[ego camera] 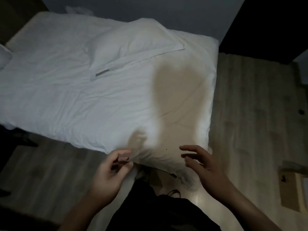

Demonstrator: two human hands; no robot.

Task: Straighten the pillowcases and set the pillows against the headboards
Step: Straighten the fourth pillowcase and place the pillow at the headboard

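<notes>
A white pillow (133, 42) lies on the far right part of the bed, its pillowcase flap spread loose toward the left. The bed's white cover (83, 100) is wrinkled. Part of a second pillow (4, 57) shows at the left edge. My left hand (110, 172) is at the bed's near corner, fingers loosely curled, fingertips touching the edge of the cover; whether it pinches the cloth is unclear. Spread fingers of my right hand (203, 164) hover over the same corner and hold nothing.
A grey wall (150, 9) runs behind the bed. Wooden floor (250, 105) lies to the right and in front. A dark cabinet (270, 25) stands at the upper right. A cardboard piece (291, 190) lies on the floor at right.
</notes>
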